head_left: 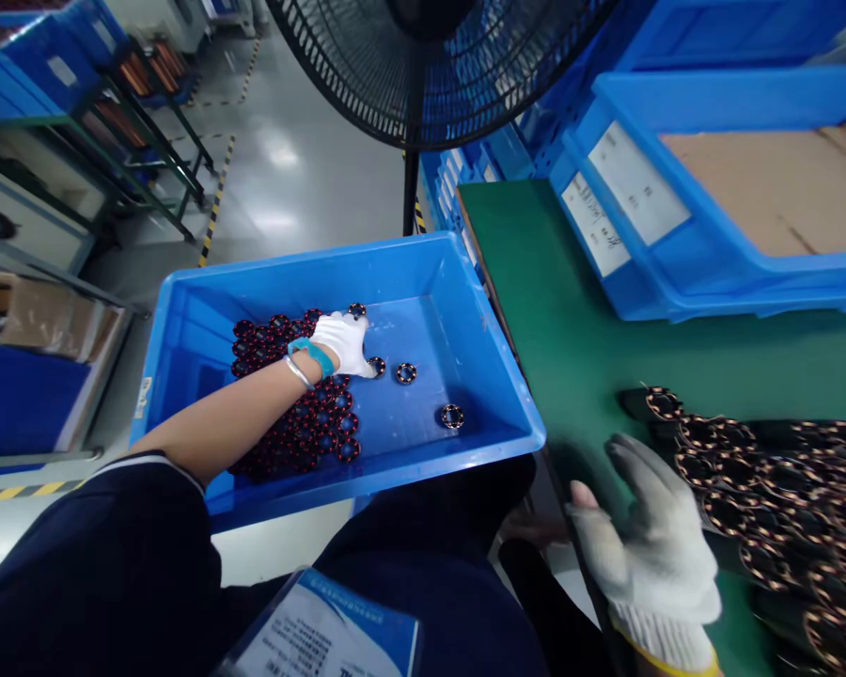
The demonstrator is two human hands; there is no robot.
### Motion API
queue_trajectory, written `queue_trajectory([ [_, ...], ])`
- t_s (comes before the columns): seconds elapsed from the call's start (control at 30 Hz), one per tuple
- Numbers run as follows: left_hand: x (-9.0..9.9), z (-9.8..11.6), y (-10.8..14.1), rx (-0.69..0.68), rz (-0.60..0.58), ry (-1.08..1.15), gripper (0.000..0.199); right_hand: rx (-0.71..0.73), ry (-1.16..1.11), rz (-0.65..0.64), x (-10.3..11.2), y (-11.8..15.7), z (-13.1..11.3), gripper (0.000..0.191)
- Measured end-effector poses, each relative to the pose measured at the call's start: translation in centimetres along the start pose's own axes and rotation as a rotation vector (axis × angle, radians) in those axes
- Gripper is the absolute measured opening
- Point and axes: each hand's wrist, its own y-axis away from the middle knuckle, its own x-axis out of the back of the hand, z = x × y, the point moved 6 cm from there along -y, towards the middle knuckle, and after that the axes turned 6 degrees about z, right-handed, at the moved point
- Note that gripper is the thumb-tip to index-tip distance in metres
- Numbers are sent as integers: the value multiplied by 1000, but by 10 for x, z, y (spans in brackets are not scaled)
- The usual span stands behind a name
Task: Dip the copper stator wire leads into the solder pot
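Note:
A white glove covers my left hand (344,343), which reaches into a blue bin (497,414) among dark ring-shaped coils (324,423). Its fingers spread over the coils; one coil (376,367) touches the thumb side, another (356,309) lies at the fingertips. Two loose coils, one near the middle (406,373) and one farther right (452,416), rest on the bin floor. My right hand (641,536), in a whitish glove with a bare thumb tip, hovers over the green table's edge with fingers apart and nothing between them. Right of it stand rows of copper-wound coils (782,508).
A black fan (415,85) stands beyond the bin. Stacked blue trays (712,273) with labels and cardboard sit on the green table (571,348). At the left are a cart with blue bins (49,66) and a cardboard box (56,320). A badge (324,630) hangs at my front.

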Motion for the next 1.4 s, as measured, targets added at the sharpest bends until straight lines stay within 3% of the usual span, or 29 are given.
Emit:
queue_trajectory([
  [0.1,-6,2,-7,-56,-86,13,91,141,-183,-196,-19,-24,-39,46],
  [0.2,-12,15,-6,-101,-118,90,74,98,-241,-582,-65,-51,-65,39],
  [0.33,-15,33,6,-140,-108,190,60,19,103,-1125,-141,-66,-70,62],
  [0.43,-7,25,8,-121,-18,211,82,5,397,-1403,-179,-62,-61,77],
  [0.53,1,0,-2,-69,51,159,128,66,453,-1559,-199,-51,-59,63],
  [0.63,-5,-16,-17,-108,-36,71,143,107,427,-1587,-207,-45,-58,48],
  [0.77,-18,-13,-24,-228,-132,-13,135,70,366,-1529,-211,-49,-60,47],
  [0.97,-19,5,-8,-376,-129,-48,125,-36,257,-1293,-222,-69,-67,69],
  [1.13,-20,17,-6,-345,-183,-37,104,-175,241,-1208,-238,-74,-75,103],
  [1.3,-18,27,-6,-347,-123,7,88,-237,215,-1169,-243,-77,-74,100],
  [1.4,-21,34,1,-349,-100,43,97,-247,188,-1158,-239,-76,-70,100],
])
